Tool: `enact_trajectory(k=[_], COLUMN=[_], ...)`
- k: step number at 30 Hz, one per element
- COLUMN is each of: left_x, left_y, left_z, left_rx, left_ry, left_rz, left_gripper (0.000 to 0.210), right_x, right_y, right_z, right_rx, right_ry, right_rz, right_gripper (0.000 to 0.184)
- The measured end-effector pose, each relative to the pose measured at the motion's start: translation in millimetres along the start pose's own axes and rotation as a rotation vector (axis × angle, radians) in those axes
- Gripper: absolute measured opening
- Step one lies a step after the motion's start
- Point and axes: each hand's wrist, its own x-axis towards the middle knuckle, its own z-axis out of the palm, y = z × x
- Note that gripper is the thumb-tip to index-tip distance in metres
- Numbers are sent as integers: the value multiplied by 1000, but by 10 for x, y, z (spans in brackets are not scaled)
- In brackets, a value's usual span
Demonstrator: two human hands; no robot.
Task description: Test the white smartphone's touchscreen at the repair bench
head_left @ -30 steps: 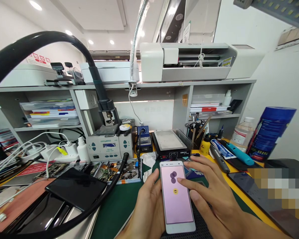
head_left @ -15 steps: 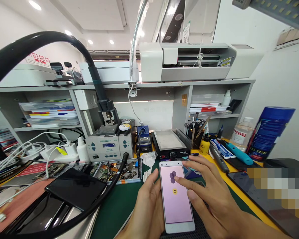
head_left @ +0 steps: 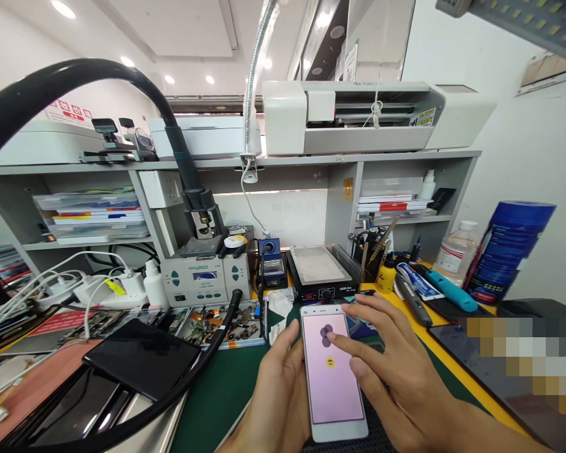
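A white smartphone (head_left: 337,396) with a lit pink screen is tilted up toward me, low in the middle of the view. Its screen carries several overlapping dark circles and a small yellow icon. My left hand (head_left: 280,384) grips the phone along its left side, thumb at the edge and the other fingers hidden behind it. Over the phone's right edge reaches my right hand (head_left: 400,371), fingers spread and holding nothing. Its index fingertip is at the dark circles, seemingly touching the glass. Beneath both hands lies a green mat (head_left: 217,390).
Behind the phone stand a hot-air station (head_left: 202,283) with a thick black hose (head_left: 188,384) and a flat heating plate (head_left: 321,267). A tray (head_left: 249,343) of small parts sits left of centre. Black phones (head_left: 141,358) are stacked at left; bottles and tools, including a turquoise-handled one (head_left: 453,292), lie right.
The whole view has shifted very slightly. Both hands and the phone keep nearly the same pose, with the right index finger still at the circles on the screen.
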Motion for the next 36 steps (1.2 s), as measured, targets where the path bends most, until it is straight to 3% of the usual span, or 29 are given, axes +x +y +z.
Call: enact_trajectory(k=[20, 36], left_x=[-12, -21], left_y=[-9, 8], left_z=[16, 14], left_rx=[3, 36], left_ry=[-15, -84], left_rz=[-5, 20], left_gripper=[63, 63], right_x=[-25, -32], right_y=[43, 21], right_z=[10, 36], right_rx=[63, -47], right_ry=[95, -29], right_rz=[17, 22], right_gripper=[37, 43])
